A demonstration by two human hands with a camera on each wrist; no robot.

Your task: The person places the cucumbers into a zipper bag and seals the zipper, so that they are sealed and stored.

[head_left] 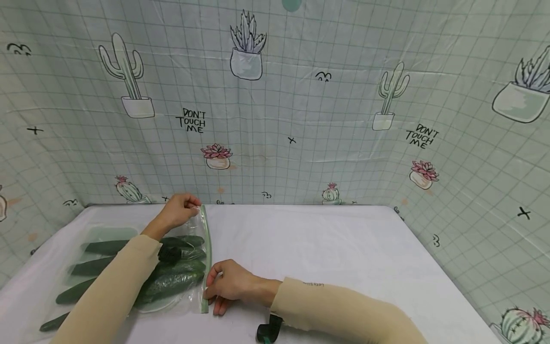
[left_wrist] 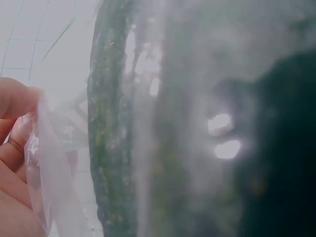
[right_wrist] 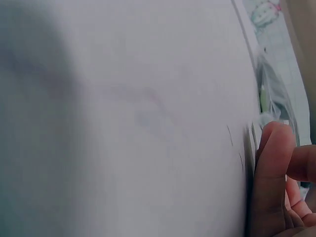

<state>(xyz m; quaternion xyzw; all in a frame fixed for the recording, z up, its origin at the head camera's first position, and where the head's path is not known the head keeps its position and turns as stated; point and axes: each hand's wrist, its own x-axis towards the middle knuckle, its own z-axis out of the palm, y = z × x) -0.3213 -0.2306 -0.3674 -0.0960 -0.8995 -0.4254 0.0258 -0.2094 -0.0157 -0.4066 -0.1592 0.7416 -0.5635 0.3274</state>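
A clear plastic zip bag (head_left: 193,224) lies on the left of the table, its green zip strip (head_left: 208,248) facing right. Cucumbers (head_left: 172,285) show through the film, and one cucumber (left_wrist: 111,128) fills much of the left wrist view. My left hand (head_left: 180,210) pinches the bag's far corner by the strip; the plastic folds between thumb and fingers. At the near end of the strip, my right hand (head_left: 229,284) pinches the bag's edge between thumb and index finger. The left forearm hides the middle of the bag.
More dark green cucumbers (head_left: 79,290) lie in a row left of my forearm; whether the same bag covers them I cannot tell. A pale round rim (head_left: 159,306) shows beneath the near cucumbers. White cloth covers the table (head_left: 318,243); a cactus-print curtain (head_left: 275,105) stands behind.
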